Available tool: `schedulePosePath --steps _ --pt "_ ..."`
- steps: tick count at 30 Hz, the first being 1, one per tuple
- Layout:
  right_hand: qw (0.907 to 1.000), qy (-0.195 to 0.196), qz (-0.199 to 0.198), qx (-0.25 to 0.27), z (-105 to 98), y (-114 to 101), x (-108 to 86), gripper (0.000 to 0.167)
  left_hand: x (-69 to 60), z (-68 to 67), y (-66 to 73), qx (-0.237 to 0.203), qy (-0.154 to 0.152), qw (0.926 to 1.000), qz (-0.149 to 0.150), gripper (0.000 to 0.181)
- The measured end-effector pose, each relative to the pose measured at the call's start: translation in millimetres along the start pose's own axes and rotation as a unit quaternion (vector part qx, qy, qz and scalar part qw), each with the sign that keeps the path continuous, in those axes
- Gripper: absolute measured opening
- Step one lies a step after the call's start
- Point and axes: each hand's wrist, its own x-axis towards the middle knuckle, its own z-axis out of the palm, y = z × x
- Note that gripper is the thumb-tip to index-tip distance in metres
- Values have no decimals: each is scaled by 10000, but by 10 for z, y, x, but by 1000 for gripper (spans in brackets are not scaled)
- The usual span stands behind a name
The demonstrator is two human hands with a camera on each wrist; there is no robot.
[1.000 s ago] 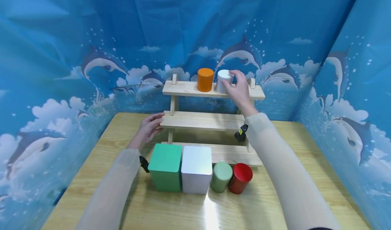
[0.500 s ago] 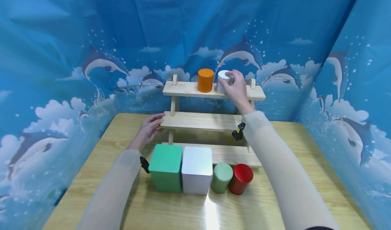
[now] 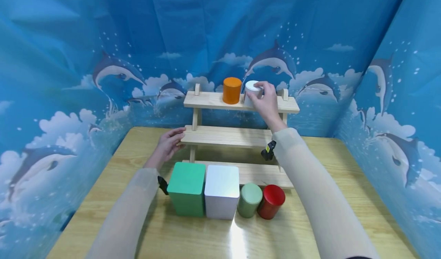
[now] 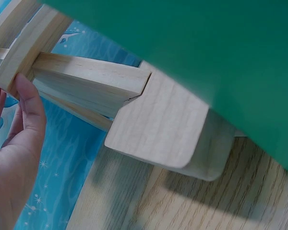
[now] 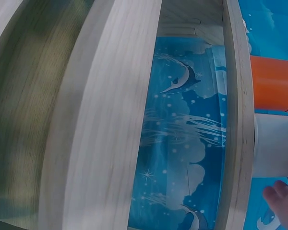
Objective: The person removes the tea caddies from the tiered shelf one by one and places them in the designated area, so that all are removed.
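Blue dolphin-printed cloth [image 3: 206, 29] hangs behind a wood-grain table [image 3: 193, 240] bearing a three-tier pale wooden shelf [image 3: 227, 136]. On its top tier stands a white cylindrical canister [image 5: 277, 146], its rim pinched by the right hand [image 3: 267, 102], beside an orange cylindrical canister [image 3: 232, 90]. The left hand [image 3: 167, 146] grips the middle tier's left end, thumb opposing fingers. Before the shelf sit a green box [image 3: 187, 190], a white box [image 3: 222, 192], a sage-green cylinder [image 3: 249, 200] and a red cylinder [image 3: 271, 201].

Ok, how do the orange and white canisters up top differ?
The right hand grips the white canister; no hand touches the orange canister. In the head view, that hand partly hides the white canister; the orange canister shows unobstructed. The orange canister is left of the white one. Both are cylinders.
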Motion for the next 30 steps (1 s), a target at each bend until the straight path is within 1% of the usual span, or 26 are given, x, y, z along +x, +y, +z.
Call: schedulePosePath --steps 9,13,18,22,30 --pt "9996 165 -165 135 -59 19 -84 34 -7 -4 -9 69 -67 10000 11 34" --pt "9989 251 -372 110 -84 52 -109 35 -5 3 1 71 -56 10000 14 34" --pt "9964 416 -734 66 -93 91 -155 32 4 9 5 68 -36 10000 -55 34" --pt "9950 416 -892 186 -104 78 -219 31 16 -1 8 40 -45 9999 -95 35" --pt "9930 410 -1030 401 -122 48 -364 30 15 -20 6 110 2 9998 -138 37"
